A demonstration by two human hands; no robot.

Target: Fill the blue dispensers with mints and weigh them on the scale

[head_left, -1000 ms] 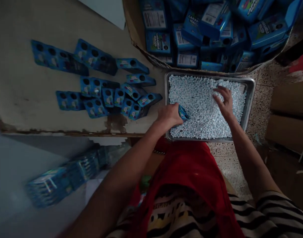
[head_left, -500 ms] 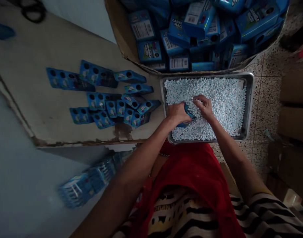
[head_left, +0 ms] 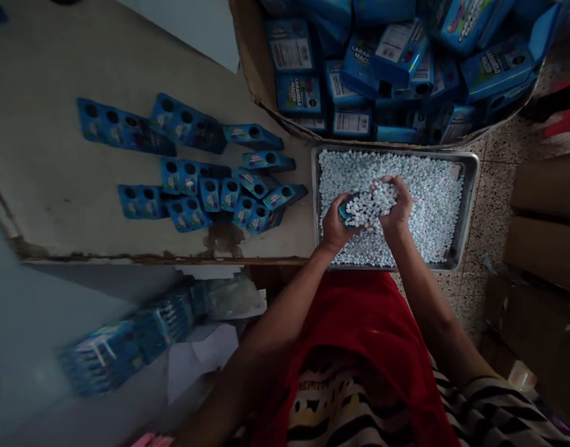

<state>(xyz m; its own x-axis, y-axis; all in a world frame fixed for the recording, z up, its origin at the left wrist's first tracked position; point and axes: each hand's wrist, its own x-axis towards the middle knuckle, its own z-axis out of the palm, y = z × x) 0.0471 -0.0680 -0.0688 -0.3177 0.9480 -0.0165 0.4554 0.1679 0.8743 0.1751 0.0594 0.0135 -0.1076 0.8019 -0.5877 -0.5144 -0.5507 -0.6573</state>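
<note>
A metal tray point(head_left: 469, 186) holds a thick layer of small pale blue candies point(head_left: 429, 186). Over its near left part my left hand point(head_left: 335, 228) grips a small blue box point(head_left: 344, 211) tilted upward. My right hand point(head_left: 397, 208) is cupped against the box, full of candies point(head_left: 371, 202) heaped between both hands. Fingers of both hands are curled closed.
Several small blue boxes point(head_left: 196, 171) with round holes lie in rows on the worn board point(head_left: 56, 62) to the left. A big cardboard container point(head_left: 252, 68) behind the tray is piled with blue boxes. Blurred blue packs point(head_left: 126, 338) lie lower left. Speckled floor and brown cartons lie on the right.
My right hand came from the tray's far right to the box, then both hands rose with a scoop of candies heaped against the box.
</note>
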